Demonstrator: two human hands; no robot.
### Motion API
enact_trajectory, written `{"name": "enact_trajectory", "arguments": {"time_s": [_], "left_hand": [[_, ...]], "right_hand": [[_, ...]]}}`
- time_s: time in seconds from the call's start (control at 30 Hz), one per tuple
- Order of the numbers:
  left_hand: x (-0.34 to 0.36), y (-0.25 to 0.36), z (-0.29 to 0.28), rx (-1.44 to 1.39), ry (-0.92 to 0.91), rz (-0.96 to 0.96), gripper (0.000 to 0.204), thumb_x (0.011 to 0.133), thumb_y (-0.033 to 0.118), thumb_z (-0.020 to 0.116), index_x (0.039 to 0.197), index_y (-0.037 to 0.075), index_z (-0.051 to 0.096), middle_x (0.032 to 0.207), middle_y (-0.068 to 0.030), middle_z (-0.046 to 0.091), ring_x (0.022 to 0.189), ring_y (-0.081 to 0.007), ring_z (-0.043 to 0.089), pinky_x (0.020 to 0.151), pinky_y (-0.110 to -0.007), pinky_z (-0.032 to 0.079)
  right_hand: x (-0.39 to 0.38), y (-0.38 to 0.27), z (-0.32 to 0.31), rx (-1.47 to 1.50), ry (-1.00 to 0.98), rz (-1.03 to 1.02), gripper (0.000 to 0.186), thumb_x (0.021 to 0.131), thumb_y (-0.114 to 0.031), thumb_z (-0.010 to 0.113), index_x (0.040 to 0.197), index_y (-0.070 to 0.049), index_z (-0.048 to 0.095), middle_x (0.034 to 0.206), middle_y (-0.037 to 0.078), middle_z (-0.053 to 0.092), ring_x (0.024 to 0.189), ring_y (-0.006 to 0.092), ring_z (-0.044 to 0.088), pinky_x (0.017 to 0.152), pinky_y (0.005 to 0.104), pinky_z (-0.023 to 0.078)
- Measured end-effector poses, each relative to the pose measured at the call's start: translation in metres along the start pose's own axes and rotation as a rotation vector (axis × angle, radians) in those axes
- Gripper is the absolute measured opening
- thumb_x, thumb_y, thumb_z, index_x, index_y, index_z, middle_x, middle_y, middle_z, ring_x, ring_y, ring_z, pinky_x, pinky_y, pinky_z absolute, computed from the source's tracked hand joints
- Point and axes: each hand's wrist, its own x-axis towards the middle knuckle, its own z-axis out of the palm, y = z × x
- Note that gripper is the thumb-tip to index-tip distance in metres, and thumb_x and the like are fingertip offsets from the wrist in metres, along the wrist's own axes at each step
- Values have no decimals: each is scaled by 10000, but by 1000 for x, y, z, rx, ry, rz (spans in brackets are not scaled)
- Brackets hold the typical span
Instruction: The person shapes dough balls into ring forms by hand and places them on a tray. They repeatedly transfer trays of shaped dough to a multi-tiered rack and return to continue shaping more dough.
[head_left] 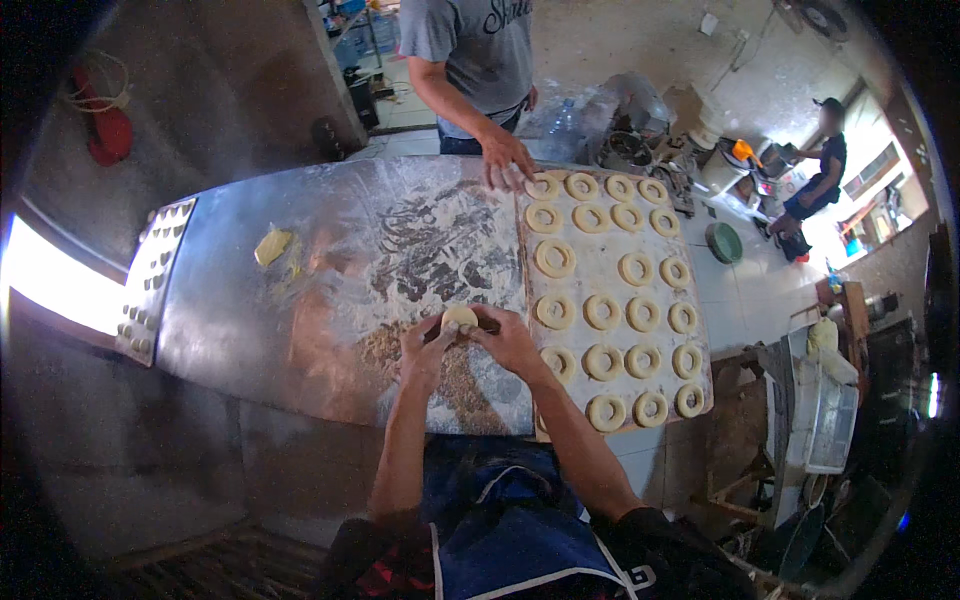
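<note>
Both hands meet over the floured metal counter (300, 290): the left hand (425, 350) and right hand (510, 340) have their fingers curled closed around one pale dough piece (459, 317), held just above the counter beside the board (610, 250) of dough rings (602, 311). Likely faults from here: uneven finger pressure may tear or thin the soft dough, and flour on the fingers may let it slip onto the crumb patch (450, 380) below. A co-worker's hand (505, 160) rests at the board's far corner, touching a ring there, so any shift of the board could crowd or deform the closely spaced rings.
</note>
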Motion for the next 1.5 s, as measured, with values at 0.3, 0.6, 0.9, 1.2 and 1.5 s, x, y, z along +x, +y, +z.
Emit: {"name": "enact_trajectory", "arguments": {"time_s": [0.3, 0.6, 0.9, 1.2, 1.5], "left_hand": [[-35, 27, -23, 277, -150, 50, 269, 930, 56, 617, 1177, -50, 613, 1060, -125, 659, 903, -195, 654, 803, -313, 562], [-45, 4, -36, -468, -234, -160, 533, 814, -82, 609, 1292, 93, 452, 1120, -97, 615, 953, -180, 636, 748, -258, 551], [-11, 1, 14, -207, -172, 215, 187, 955, 210, 472, 1105, 97, 460, 806, -84, 632, 683, -207, 660, 541, -361, 528], [-2, -35, 74, -146, -111, 134, 356, 985, 375, 447, 999, 36, 556, 720, -24, 575, 596, -178, 568, 491, -356, 434], [9, -67, 135, 300, -167, 411, 374, 974, 465, 489, 886, 112, 572, 610, -6, 538, 543, -199, 578, 502, -360, 497]], "right_hand": [[-18, -15, 52, -187, 105, -54, 533, 760, -128, 755, 1251, -30, 574, 983, 191, 687, 898, 213, 679, 790, 357, 543], [-15, -28, 57, 296, -63, -54, 443, 947, -296, 535, 1306, -38, 503, 869, 67, 630, 778, 152, 583, 686, 344, 499], [-27, -19, 49, 312, 320, 107, 595, 1010, -462, 380, 810, 25, 656, 641, 75, 602, 582, 123, 518, 537, 292, 428], [-31, -26, -4, -230, 287, 3, 573, 963, -426, 473, 618, 1, 640, 563, 181, 586, 507, 273, 559, 549, 368, 463], [-35, -5, -77, -407, 162, 95, 547, 918, -484, 519, 695, -10, 678, 586, 164, 587, 502, 284, 542, 513, 358, 430]]}}
